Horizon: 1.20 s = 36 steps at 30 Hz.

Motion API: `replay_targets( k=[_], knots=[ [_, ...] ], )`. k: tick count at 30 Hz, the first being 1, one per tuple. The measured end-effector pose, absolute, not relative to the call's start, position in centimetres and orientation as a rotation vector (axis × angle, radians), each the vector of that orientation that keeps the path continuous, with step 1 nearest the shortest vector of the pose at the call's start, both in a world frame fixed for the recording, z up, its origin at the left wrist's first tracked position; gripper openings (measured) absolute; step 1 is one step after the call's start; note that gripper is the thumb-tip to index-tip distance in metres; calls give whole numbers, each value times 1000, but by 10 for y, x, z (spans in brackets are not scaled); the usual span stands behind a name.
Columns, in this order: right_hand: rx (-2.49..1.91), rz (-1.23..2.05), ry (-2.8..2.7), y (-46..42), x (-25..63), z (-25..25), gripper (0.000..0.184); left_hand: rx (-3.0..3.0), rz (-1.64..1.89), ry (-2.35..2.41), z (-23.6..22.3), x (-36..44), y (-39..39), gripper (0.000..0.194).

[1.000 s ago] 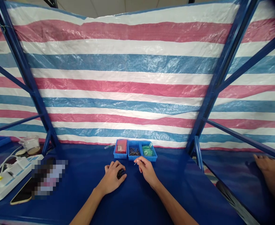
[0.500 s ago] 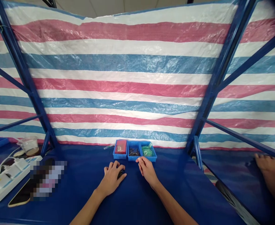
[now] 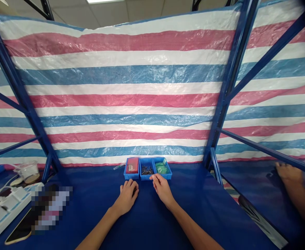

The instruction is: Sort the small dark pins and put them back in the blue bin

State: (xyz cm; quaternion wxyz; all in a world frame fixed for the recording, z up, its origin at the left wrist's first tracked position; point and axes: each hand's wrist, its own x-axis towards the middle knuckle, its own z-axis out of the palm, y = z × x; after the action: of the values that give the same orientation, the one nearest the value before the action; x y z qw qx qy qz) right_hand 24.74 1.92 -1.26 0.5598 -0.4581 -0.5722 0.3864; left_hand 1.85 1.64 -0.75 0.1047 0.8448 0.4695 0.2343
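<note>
My left hand (image 3: 127, 197) rests low over the blue table in front of the bins. Its fingers are curled together, and a bit of something dark shows between thumb and forefinger, too hidden to name. My right hand (image 3: 163, 189) is closed in a pinch at the front edge of the middle bin; whatever its fingertips hold is too small to make out. Three small blue bins stand side by side. A flat red packet (image 3: 132, 166) fills the left one, dark screw-like pieces (image 3: 147, 170) lie in the middle one, and a green bag (image 3: 162, 168) is in the right one.
On the left lie a white power strip (image 3: 10, 208) with plugs and cables, and a phone (image 3: 20, 227). A small clear piece (image 3: 119, 166) lies beside the left bin. Blue posts (image 3: 221, 104) and a striped sheet (image 3: 128, 100) stand behind. At right, another person's hand (image 3: 289, 172) shows.
My left hand's fingers have drawn closer together, covering more of the dark thing. My right hand keeps its pinch by the middle bin. The camera view has tilted up slightly.
</note>
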Motion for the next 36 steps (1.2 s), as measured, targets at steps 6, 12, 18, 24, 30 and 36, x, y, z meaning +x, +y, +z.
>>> replay_targets(
  k=[6,12,18,24,30,36],
  knots=[
    [-1108,793,-1387,18,251,-10,54,2498,710,1380,-7,33,30,14],
    [-1053,927,-1278,20,251,-10,62,2487,763,1328,-10,37,37,12],
    [-1045,964,-1316,18,247,-9,58,2474,826,1308,-12,33,36,14],
    [-1120,879,-1304,21,255,-13,44,2506,816,1325,-5,34,30,14],
    [-1194,763,-1336,19,259,-13,44,2526,741,1302,6,28,20,14],
    [-1196,658,-1365,19,257,-13,49,2524,683,1297,8,22,14,37]
  ],
)
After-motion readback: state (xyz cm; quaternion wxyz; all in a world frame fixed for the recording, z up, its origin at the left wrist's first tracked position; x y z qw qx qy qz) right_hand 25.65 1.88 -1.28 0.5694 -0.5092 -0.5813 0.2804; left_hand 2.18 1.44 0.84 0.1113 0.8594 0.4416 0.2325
